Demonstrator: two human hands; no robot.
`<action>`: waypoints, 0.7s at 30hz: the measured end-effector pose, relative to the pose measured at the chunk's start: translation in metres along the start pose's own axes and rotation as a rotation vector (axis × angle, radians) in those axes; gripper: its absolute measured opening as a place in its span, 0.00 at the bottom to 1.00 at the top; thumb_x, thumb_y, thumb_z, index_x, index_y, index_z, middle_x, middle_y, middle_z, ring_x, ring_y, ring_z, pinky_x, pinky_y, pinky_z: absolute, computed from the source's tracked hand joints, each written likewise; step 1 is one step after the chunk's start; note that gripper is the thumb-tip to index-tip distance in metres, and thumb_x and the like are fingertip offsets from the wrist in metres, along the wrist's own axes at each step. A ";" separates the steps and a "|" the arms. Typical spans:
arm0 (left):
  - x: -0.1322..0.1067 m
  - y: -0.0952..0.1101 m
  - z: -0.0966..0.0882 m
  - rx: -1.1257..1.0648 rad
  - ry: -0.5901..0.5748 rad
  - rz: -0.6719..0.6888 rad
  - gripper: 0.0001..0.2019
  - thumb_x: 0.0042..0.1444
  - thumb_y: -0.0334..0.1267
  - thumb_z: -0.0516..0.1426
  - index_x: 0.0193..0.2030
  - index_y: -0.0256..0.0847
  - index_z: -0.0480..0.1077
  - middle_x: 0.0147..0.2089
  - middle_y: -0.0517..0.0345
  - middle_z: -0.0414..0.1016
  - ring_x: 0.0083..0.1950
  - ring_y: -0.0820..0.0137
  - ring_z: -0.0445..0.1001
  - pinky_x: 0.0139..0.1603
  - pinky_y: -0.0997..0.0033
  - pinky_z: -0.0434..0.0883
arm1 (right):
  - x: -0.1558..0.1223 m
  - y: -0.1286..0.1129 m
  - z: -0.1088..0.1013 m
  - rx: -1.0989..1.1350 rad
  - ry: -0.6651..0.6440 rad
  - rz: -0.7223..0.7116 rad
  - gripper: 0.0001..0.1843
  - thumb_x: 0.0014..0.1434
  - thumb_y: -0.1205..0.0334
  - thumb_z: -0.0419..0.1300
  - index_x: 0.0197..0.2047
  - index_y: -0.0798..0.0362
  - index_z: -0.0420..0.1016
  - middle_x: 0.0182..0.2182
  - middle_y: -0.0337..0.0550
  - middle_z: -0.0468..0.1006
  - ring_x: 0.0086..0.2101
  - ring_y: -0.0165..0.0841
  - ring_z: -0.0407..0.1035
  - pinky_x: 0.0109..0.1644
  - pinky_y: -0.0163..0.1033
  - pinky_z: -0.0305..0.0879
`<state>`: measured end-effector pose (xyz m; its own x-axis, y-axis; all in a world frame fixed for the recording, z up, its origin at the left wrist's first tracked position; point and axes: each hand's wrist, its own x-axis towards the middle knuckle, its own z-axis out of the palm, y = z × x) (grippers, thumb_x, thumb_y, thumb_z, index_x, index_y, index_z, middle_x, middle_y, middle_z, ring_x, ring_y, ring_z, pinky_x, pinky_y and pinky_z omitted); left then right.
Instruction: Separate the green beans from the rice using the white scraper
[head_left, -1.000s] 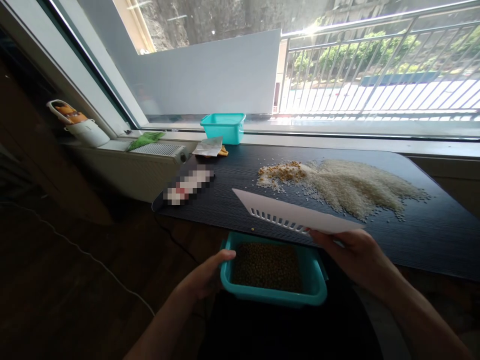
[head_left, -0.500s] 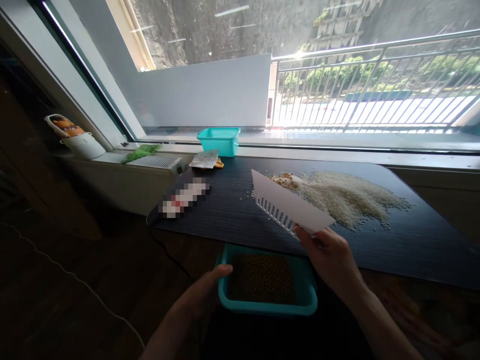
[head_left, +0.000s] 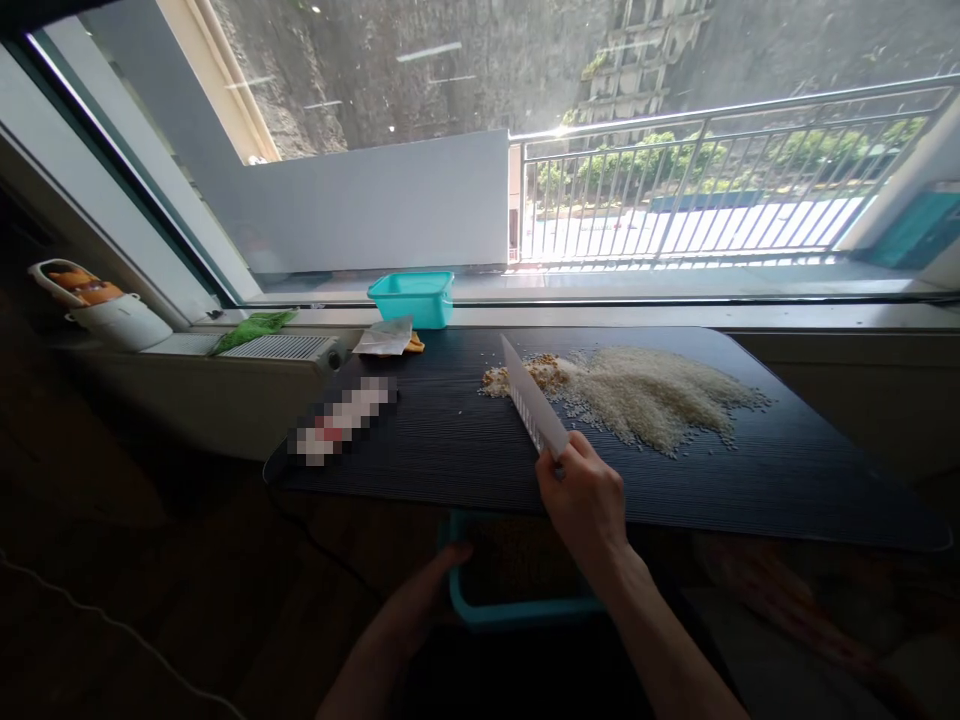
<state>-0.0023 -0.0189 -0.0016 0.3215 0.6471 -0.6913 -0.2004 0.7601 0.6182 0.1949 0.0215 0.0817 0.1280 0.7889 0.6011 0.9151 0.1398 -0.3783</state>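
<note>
My right hand (head_left: pixel 581 490) is closed on a thin white plastic sheet with slots along one edge (head_left: pixel 531 400). The sheet slants over the dark table, its far tip by a small patch of yellowish beans or kernels (head_left: pixel 546 373). This patch joins the left end of a spread pile of white rice (head_left: pixel 660 395). Below the table's front edge, my left hand (head_left: pixel 442 570) grips the left rim of a teal plastic basin (head_left: pixel 517 612), thumb over the rim. The basin's contents are dark and hard to make out now; the table and my right arm partly cover it.
A second teal basin (head_left: pixel 412 300) stands at the table's back by the window. Near it lies a pale packet (head_left: pixel 384 337). A pixelated object (head_left: pixel 341 420) lies on the table's left. A green cloth (head_left: pixel 255 330) and white pot (head_left: pixel 124 320) sit on the radiator (head_left: pixel 289 350).
My right hand has moved left with the sheet, which now stands more edge-on beside the yellowish patch. My left hand keeps hold of the basin. The view has shifted to the right.
</note>
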 end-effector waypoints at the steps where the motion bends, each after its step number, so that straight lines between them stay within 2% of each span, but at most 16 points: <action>1: 0.002 -0.001 -0.001 0.005 -0.006 0.004 0.23 0.51 0.47 0.58 0.50 0.34 0.70 0.48 0.45 0.76 0.48 0.58 0.74 0.42 0.63 0.73 | -0.002 0.006 -0.006 -0.018 0.012 0.012 0.14 0.59 0.65 0.49 0.33 0.53 0.75 0.29 0.42 0.74 0.24 0.29 0.66 0.27 0.35 0.53; 4: 0.007 -0.005 -0.003 0.008 -0.011 0.014 0.22 0.50 0.47 0.58 0.49 0.35 0.70 0.47 0.46 0.76 0.47 0.57 0.74 0.41 0.62 0.73 | -0.008 0.025 -0.021 -0.069 0.040 0.039 0.15 0.59 0.62 0.49 0.25 0.53 0.72 0.28 0.43 0.75 0.22 0.28 0.65 0.26 0.35 0.54; 7: 0.011 -0.005 -0.003 0.026 -0.013 0.022 0.23 0.49 0.48 0.59 0.48 0.35 0.71 0.46 0.46 0.76 0.46 0.57 0.75 0.40 0.62 0.73 | -0.008 0.046 -0.034 -0.076 0.060 0.082 0.16 0.58 0.61 0.50 0.21 0.52 0.71 0.26 0.45 0.75 0.21 0.30 0.66 0.26 0.35 0.55; 12: 0.013 0.002 0.004 0.048 -0.019 0.005 0.22 0.50 0.48 0.58 0.49 0.35 0.70 0.46 0.47 0.76 0.45 0.58 0.75 0.40 0.62 0.74 | -0.004 0.080 -0.054 0.049 0.092 0.177 0.16 0.57 0.55 0.53 0.25 0.52 0.75 0.28 0.47 0.78 0.22 0.32 0.70 0.27 0.36 0.63; 15: 0.013 0.004 0.009 0.024 -0.011 0.004 0.22 0.51 0.47 0.57 0.49 0.36 0.70 0.45 0.48 0.76 0.43 0.60 0.75 0.39 0.62 0.73 | -0.003 0.097 -0.065 0.052 0.107 0.208 0.15 0.55 0.54 0.54 0.30 0.53 0.78 0.31 0.48 0.79 0.23 0.34 0.71 0.29 0.38 0.65; 18: 0.011 0.005 0.012 0.024 -0.009 0.005 0.22 0.50 0.47 0.58 0.47 0.36 0.70 0.44 0.48 0.77 0.41 0.60 0.76 0.38 0.63 0.73 | -0.001 0.107 -0.071 0.073 0.072 0.221 0.14 0.55 0.54 0.54 0.33 0.52 0.78 0.32 0.47 0.79 0.22 0.33 0.71 0.29 0.38 0.65; 21: 0.009 0.005 0.013 0.052 -0.015 -0.001 0.22 0.48 0.48 0.59 0.46 0.35 0.72 0.43 0.48 0.77 0.41 0.61 0.75 0.41 0.64 0.72 | 0.004 0.108 -0.071 0.129 0.017 0.230 0.15 0.55 0.54 0.54 0.33 0.52 0.78 0.30 0.45 0.78 0.22 0.32 0.71 0.28 0.37 0.66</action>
<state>0.0117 -0.0101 -0.0004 0.3356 0.6451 -0.6864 -0.1516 0.7562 0.6366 0.3214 -0.0028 0.0929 0.3343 0.7984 0.5007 0.8050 0.0344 -0.5923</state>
